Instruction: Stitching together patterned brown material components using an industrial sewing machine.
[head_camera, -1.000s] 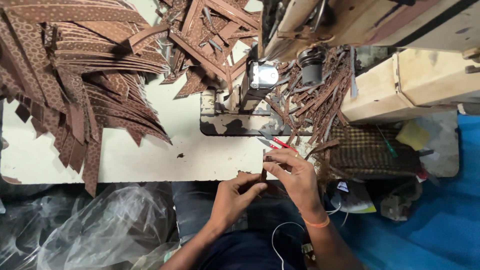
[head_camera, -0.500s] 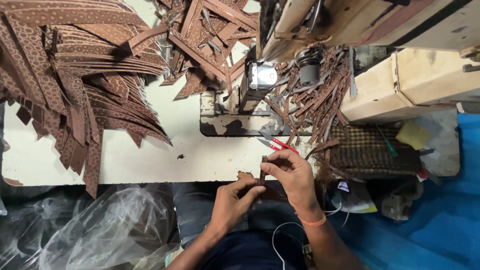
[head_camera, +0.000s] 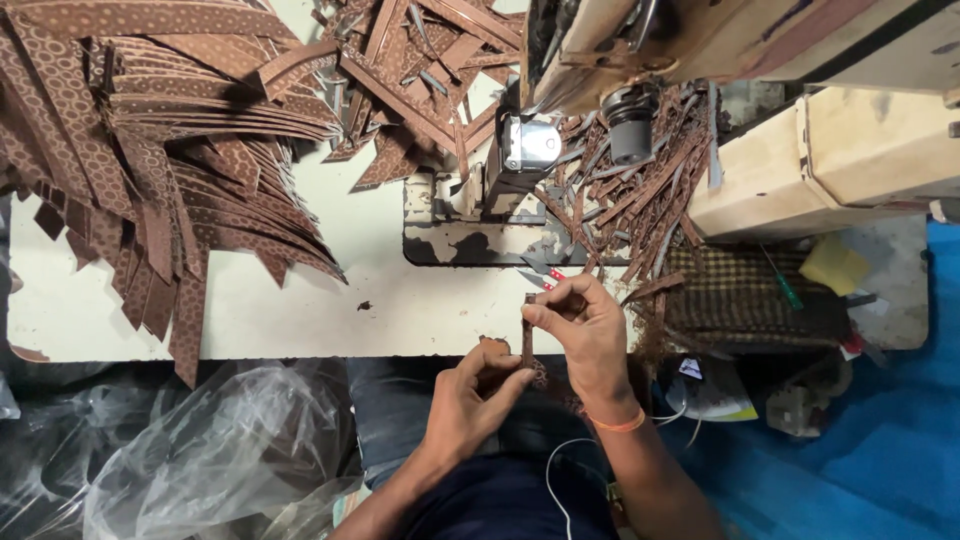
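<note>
Seen from the head camera, a worker seated at an industrial sewing machine (head_camera: 560, 130) holds a narrow brown patterned strip (head_camera: 527, 340) upright, just off the near edge of the cream work table (head_camera: 300, 310). The right hand (head_camera: 585, 335) pinches the strip's upper end between thumb and forefinger, fingers closed tight on it; the left hand (head_camera: 480, 395) grips the lower end, where the material seems to widen into a patterned piece over the lap, its fingers curled around it. The strip looks thin, stiff and dark, printed with a pale ring pattern like the heaped cut strips (head_camera: 150, 150) fanned across the table's far left side and the scraps (head_camera: 640, 200) piled beside the machine's presser foot (head_camera: 528, 145).

Small red-handled snips (head_camera: 545, 277) lie on the table just beyond the right knuckles — close enough that a careless sweep of that hand could knock them off the edge or nick a finger. The strip itself is slim and held only at its ends; a loosened pinch would likely let it drop into the clear plastic bags (head_camera: 210, 460) bunched below the table. A white cable (head_camera: 560, 470) trails across the lap near the right wrist and could snag
</note>
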